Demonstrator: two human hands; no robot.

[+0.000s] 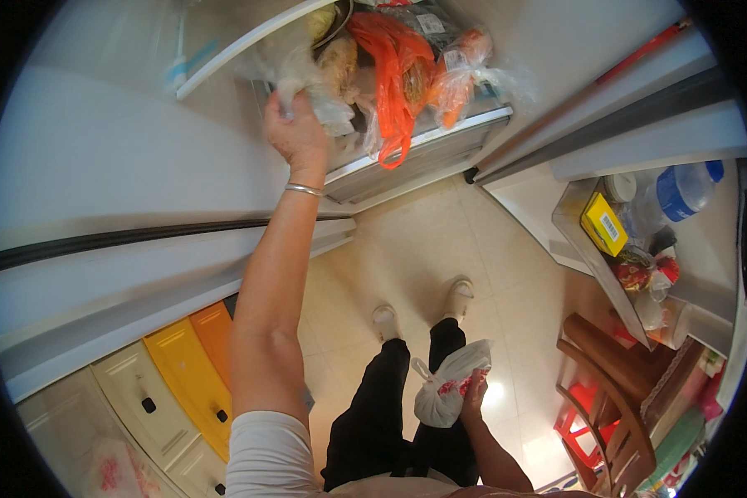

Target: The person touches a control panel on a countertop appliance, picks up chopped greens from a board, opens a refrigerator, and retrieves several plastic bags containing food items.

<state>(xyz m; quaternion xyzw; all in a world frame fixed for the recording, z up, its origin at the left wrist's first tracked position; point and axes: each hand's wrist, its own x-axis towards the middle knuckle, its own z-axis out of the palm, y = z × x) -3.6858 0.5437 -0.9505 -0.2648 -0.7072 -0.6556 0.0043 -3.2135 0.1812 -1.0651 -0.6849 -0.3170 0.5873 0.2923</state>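
My left hand (pixel 295 134) reaches into the open refrigerator, its fingers closed on a translucent plastic bag (pixel 333 112) at the left of the shelf. Motion blurs that bag, and its contents cannot be made out. To its right lie a bag of brownish food (pixel 338 62), a red-orange plastic bag (pixel 383 81) whose handle hangs over the shelf's front edge, and a clear bag of orange vegetables, perhaps carrots (pixel 451 93). Low by my legs, my right hand (pixel 474 392) holds a knotted white plastic bag (pixel 439 401) with red print.
The refrigerator door (pixel 653 137) stands open at right, its door bin (pixel 597 267) holding a yellow box (pixel 604 224) and a plastic bottle (pixel 681 193). Below it is a wooden chair (pixel 622 417). A drawer cabinet (pixel 180 367) stands at left. A white-edged shelf (pixel 249 43) juts above my left hand.
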